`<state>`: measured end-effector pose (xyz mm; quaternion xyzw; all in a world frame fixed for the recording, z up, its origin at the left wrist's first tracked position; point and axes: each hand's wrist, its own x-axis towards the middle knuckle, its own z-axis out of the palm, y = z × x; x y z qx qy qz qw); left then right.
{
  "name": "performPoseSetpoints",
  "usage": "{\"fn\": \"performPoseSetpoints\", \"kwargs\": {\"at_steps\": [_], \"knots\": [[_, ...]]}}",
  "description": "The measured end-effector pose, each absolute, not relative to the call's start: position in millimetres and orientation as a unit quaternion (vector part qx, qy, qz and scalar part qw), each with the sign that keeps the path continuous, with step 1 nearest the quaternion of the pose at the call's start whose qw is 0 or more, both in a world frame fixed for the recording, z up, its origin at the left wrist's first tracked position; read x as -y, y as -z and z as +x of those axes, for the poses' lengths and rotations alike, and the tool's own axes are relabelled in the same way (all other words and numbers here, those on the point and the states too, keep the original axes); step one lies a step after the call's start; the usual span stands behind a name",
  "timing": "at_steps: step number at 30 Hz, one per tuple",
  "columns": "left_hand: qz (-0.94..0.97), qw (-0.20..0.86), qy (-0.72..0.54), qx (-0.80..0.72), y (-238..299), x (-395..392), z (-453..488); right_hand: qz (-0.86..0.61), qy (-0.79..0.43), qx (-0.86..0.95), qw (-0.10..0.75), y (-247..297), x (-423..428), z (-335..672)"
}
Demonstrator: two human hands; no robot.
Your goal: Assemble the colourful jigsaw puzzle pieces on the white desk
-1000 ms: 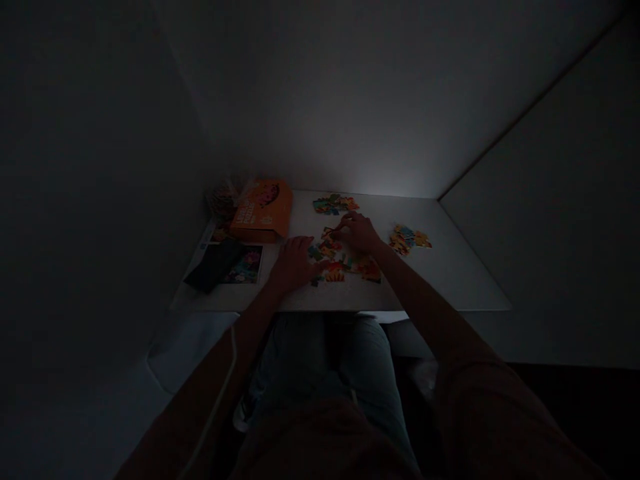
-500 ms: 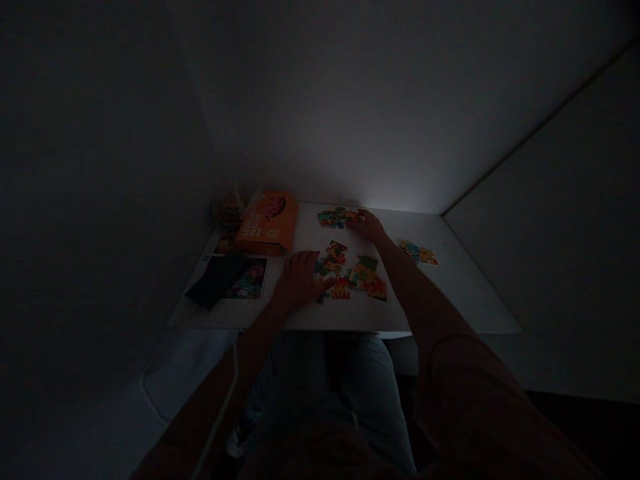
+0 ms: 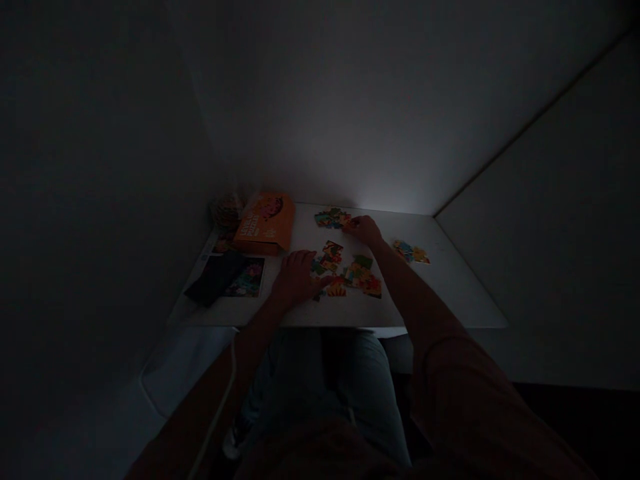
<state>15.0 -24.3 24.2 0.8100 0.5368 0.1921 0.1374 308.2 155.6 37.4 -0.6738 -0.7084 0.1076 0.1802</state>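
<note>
My left hand (image 3: 296, 279) lies flat with its fingers spread on the white table, its thumb reaching to the near puzzle pieces. Beside that thumb is an orange and yellow puzzle piece (image 3: 337, 288). At the back of the table my right hand (image 3: 367, 231) pinches a small puzzle piece (image 3: 353, 225), mostly covered by the fingers. It is at the right end of a far group of puzzle pieces (image 3: 330, 217). Another cluster of pieces (image 3: 361, 272) lies between the two arms, with a red and dark piece (image 3: 332, 252) to its left. The light is dim.
An orange puzzle box (image 3: 265, 223) stands at the back left, next to a bag of pieces (image 3: 227, 212). In front lie a dark pouch (image 3: 214, 279) and a picture card (image 3: 251, 277). More pieces (image 3: 411, 251) lie right of my right arm. A wall rises behind the table (image 3: 460, 293).
My right hand has shifted slightly nearer to me along the far group, its fingers now more closed over the piece. My left hand stays in place. The view has moved a little.
</note>
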Motion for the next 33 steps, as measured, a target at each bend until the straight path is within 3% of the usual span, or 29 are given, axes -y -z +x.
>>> {"fn": "performPoseSetpoints", "kwargs": {"at_steps": [6, 12, 20, 25, 33], "knots": [[0.808, 0.126, -0.194, -0.542, -26.1, 24.9, 16.6, -0.667, -0.069, 0.721, 0.173, -66.5, -104.6, 307.7], [0.813, 0.109, -0.17, -0.547, -24.0, 22.5, 18.3, -0.595, 0.027, 0.761, 0.256, -120.3, -24.6, 319.6], [0.821, 0.095, -0.159, -0.54, -23.1, 22.2, 17.9, -0.584, 0.035, 0.771, 0.254, -177.7, 45.7, 334.5], [0.822, 0.079, -0.164, -0.539, -17.8, 19.5, 17.2, -0.62, 0.053, 0.725, 0.295, -154.2, 23.9, 395.8], [0.822, 0.081, -0.152, -0.543, -21.6, 19.1, 18.4, -0.75, -0.014, 0.606, 0.265, -52.0, -8.0, 485.6]]}}
